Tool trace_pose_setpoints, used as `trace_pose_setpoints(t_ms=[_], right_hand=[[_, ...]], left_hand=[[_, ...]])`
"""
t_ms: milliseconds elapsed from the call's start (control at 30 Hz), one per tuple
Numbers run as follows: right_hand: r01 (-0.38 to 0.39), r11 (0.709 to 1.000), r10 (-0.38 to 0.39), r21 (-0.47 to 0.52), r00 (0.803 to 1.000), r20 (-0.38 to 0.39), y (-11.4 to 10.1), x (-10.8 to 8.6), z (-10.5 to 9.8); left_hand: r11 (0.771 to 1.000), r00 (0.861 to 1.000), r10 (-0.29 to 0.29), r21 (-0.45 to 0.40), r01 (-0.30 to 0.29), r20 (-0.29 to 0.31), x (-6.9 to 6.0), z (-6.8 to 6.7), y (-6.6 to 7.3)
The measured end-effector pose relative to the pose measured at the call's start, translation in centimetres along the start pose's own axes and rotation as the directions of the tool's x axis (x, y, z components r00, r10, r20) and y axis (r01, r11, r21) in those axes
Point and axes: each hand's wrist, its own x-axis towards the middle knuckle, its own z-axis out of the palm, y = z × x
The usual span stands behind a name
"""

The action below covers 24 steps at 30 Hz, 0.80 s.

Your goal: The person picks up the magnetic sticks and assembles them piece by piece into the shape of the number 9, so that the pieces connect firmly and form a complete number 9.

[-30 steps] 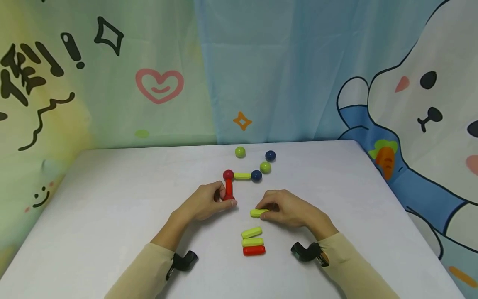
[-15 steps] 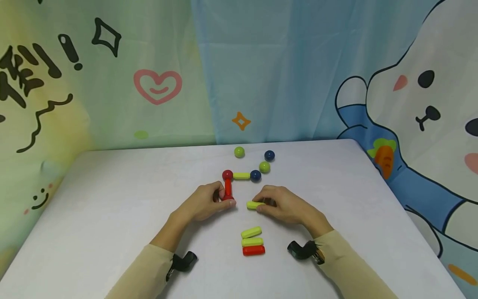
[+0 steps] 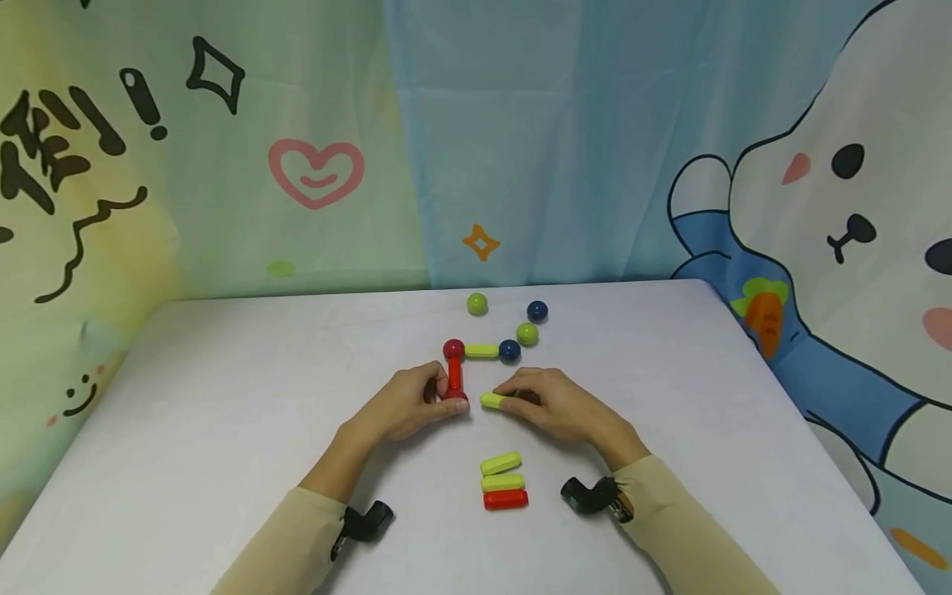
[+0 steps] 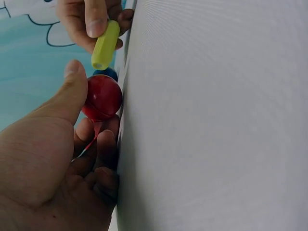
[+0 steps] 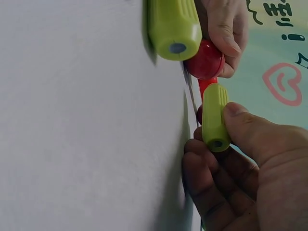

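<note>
My left hand grips the near red ball of a joined piece. From that ball a red rod runs to a far red ball. A yellow-green rod links the far ball to a dark blue ball. My right hand pinches another yellow-green stick between thumb and fingers. Its free end, with a grey round spot on the other end face in the right wrist view, points at the near red ball. In the head view a small gap separates stick and ball.
Two yellow-green sticks and a red stick lie near the front middle of the white table. Beyond the joined piece sit two green balls and a loose blue ball. A printed curtain hangs behind.
My right hand has moved left and slightly away from me, bringing the yellow-green stick close to the near red ball. The left hand has stayed in place on that ball.
</note>
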Motion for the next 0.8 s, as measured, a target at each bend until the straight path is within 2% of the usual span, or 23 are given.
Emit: trace_pose_setpoints(t_ms=[433, 800], right_hand=[[0.012, 1.0, -0.012, 0.021, 1.0, -0.022, -0.2, 0.48, 0.22], [0.043, 0.998, -0.042, 0.044, 0.999, -0.01, -0.39, 0.78, 0.41]], left_hand=[[0.999, 0.997, 0.032, -0.03, -0.03, 0.064, 0.02, -0.57, -0.45], [0.997, 0.994, 0.075, -0.037, -0.072, 0.081, -0.09, -0.78, -0.78]])
